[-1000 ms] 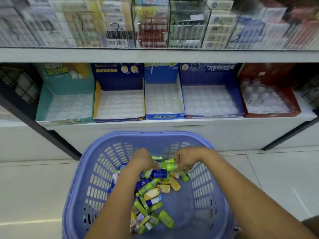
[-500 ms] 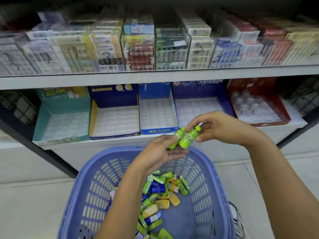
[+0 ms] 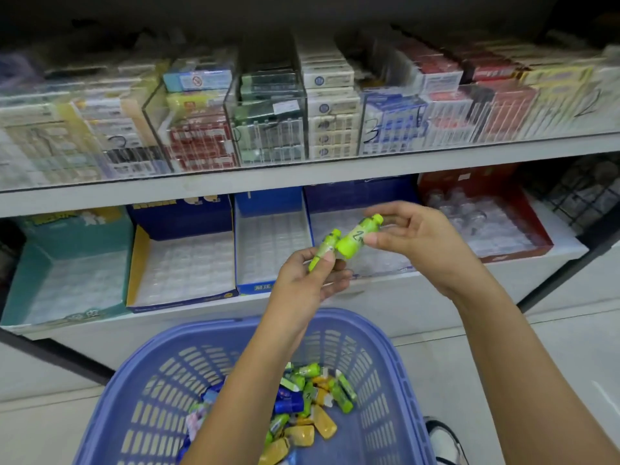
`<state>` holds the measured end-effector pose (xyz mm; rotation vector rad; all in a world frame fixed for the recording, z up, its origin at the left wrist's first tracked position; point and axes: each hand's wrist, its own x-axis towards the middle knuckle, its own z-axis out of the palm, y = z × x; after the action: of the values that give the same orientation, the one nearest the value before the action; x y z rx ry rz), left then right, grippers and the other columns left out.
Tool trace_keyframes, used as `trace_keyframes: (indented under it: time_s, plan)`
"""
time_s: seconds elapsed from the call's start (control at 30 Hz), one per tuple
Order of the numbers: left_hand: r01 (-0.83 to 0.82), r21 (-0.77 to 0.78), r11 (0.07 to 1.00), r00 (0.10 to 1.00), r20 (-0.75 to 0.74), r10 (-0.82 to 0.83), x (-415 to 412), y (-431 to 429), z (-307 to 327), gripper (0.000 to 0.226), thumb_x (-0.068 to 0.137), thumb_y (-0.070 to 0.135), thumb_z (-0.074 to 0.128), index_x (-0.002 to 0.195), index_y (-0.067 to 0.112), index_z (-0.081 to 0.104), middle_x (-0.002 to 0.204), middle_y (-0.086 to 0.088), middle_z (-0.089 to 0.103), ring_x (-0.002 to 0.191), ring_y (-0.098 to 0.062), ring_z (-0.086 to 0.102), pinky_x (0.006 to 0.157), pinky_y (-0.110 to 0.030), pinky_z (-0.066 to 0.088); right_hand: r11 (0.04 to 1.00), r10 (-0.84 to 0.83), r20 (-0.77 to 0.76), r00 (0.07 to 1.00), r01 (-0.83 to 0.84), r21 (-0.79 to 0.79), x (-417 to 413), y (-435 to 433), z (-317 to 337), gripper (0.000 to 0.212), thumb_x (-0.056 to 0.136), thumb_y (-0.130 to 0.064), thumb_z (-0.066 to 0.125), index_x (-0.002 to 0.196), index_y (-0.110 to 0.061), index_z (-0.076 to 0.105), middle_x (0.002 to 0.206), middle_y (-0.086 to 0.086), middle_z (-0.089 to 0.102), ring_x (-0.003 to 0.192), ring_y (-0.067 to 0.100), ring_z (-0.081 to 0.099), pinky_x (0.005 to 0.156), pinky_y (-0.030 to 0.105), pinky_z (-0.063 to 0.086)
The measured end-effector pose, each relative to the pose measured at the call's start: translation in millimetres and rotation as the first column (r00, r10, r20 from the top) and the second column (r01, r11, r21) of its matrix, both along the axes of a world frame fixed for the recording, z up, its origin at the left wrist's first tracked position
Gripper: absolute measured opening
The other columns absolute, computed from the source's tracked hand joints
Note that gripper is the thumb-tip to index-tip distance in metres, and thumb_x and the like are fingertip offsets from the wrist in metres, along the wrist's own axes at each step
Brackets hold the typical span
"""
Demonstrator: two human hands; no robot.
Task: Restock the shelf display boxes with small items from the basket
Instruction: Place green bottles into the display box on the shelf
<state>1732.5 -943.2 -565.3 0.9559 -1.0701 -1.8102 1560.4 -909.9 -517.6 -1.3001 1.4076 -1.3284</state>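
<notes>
My left hand [image 3: 310, 280] pinches a slim green tube [image 3: 323, 251] above the blue basket [image 3: 396, 367]. My right hand [image 3: 419, 241] pinches a fatter green bottle-shaped item [image 3: 355, 238] right beside it; the two items nearly touch. Both hands hover in front of the lower shelf's display boxes: teal [image 3: 67, 283], yellow-edged blue [image 3: 184, 263], narrow blue [image 3: 271, 246], dark blue [image 3: 335, 223] partly hidden behind my hands, and red [image 3: 503, 226]. The basket holds several green, yellow and blue small items [image 3: 312, 404].
The upper shelf [image 3: 302, 172] carries clear bins of packaged boxes behind a glass front. A black wire rack [image 3: 583, 193] stands at the far right. A shoe [image 3: 443, 441] shows beside the basket on the pale tiled floor [image 3: 50, 424].
Both hands rose out of the basket, each with a green item, up to the lower shelf's height. Since half a second ago they barely moved; the view tilted up.
</notes>
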Motion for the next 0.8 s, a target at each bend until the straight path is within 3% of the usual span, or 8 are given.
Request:
trace_keyframes:
  time_s: [0.1, 0.17, 0.23, 0.3, 0.43, 0.5, 0.67, 0.8]
  plan:
    - [-0.011, -0.308, 0.951, 0.911, 0.389, 0.137, -5, -7, -7, 0.02, 0.096, 0.023, 0.053, 0.112, 0.012, 0.057, 0.088, -0.003, 0.068, 0.08, -0.018, 0.068, 0.075, -0.03, 0.057, 0.983, -0.181, -0.062, 0.982, 0.178, -0.053, -12, -23, -3, 0.031, 0.069, -0.003, 0.078, 0.095, -0.017, 0.067, 0.087, -0.003, 0.07, 0.076, 0.001, 0.067, 0.071, 0.012, 0.052]
    - [0.076, -0.513, 0.855, 0.752, 0.592, 0.289, -5, -6, -12, 0.019, 0.095, 0.03, 0.052, 0.109, 0.017, 0.056, 0.078, 0.002, 0.063, 0.069, -0.015, 0.062, 0.06, -0.02, 0.049, 0.975, -0.212, -0.145, 0.967, 0.198, -0.1, -15, -45, -4, 0.029, 0.071, 0.001, 0.077, 0.092, -0.014, 0.066, 0.082, -0.003, 0.067, 0.07, -0.004, 0.064, 0.068, 0.009, 0.049]
    - [0.166, -0.606, 0.778, 0.596, 0.69, 0.41, -8, -1, -16, 0.023, 0.096, 0.032, 0.05, 0.111, 0.017, 0.056, 0.07, 0.006, 0.056, 0.058, -0.011, 0.051, 0.046, -0.022, 0.034, 0.98, -0.194, -0.327, 0.925, 0.165, -0.112, -12, -71, -9, 0.017, 0.075, 0.001, 0.072, 0.089, -0.007, 0.066, 0.079, 0.0, 0.064, 0.072, -0.001, 0.062, 0.069, 0.013, 0.047]
    - [0.193, -0.604, 0.773, 0.532, 0.727, 0.435, -14, 3, -18, 0.026, 0.096, 0.033, 0.049, 0.112, 0.014, 0.057, 0.075, -0.001, 0.061, 0.062, -0.018, 0.052, 0.052, -0.028, 0.032, 0.989, -0.146, -0.473, 0.869, 0.144, -0.041, -6, -96, -16, 0.01, 0.08, -0.003, 0.066, 0.09, -0.002, 0.067, 0.084, 0.005, 0.066, 0.084, 0.013, 0.062, 0.078, 0.022, 0.046]
    - [0.158, -0.575, 0.803, 0.559, 0.722, 0.408, -17, 1, -19, 0.028, 0.095, 0.033, 0.05, 0.112, 0.014, 0.059, 0.078, -0.001, 0.061, 0.066, -0.017, 0.052, 0.054, -0.026, 0.033, 0.999, 0.014, -0.57, 0.821, 0.006, 0.034, 8, -128, -32, 0.021, 0.086, -0.002, 0.059, 0.105, -0.009, 0.065, 0.104, 0.011, 0.067, 0.098, 0.022, 0.062, 0.089, 0.02, 0.047]
    - [0.156, -0.572, 0.805, 0.57, 0.718, 0.399, -15, -1, -21, 0.028, 0.095, 0.035, 0.05, 0.112, 0.015, 0.06, 0.074, 0.003, 0.059, 0.063, -0.013, 0.052, 0.05, -0.022, 0.031, 0.999, 0.038, -0.582, 0.812, -0.011, 0.05, 8, -138, -38, 0.023, 0.089, -0.005, 0.056, 0.111, -0.009, 0.063, 0.108, 0.011, 0.065, 0.096, 0.02, 0.061, 0.072, 0.003, 0.042]
    - [0.144, -0.567, 0.811, 0.609, 0.697, 0.379, -10, -5, -27, 0.027, 0.093, 0.037, 0.053, 0.106, 0.016, 0.064, 0.062, 0.013, 0.049, 0.057, -0.002, 0.048, 0.049, -0.009, 0.036, 0.994, 0.096, -0.694, 0.714, -0.029, 0.107, 3, -155, -52, 0.031, 0.09, -0.011, 0.055, 0.12, -0.02, 0.059, 0.105, -0.002, 0.055, 0.089, 0.01, 0.051, 0.053, 0.0, 0.03]
    - [0.115, -0.551, 0.826, 0.641, 0.677, 0.362, -8, -6, -28, 0.026, 0.092, 0.039, 0.053, 0.101, 0.017, 0.065, 0.06, 0.01, 0.051, 0.055, -0.002, 0.049, 0.048, -0.009, 0.035, 0.994, 0.094, -0.708, 0.7, -0.02, 0.112, 3, -161, -56, 0.034, 0.087, -0.007, 0.059, 0.119, -0.018, 0.061, 0.115, 0.005, 0.06, 0.096, 0.014, 0.054, 0.072, 0.014, 0.037]
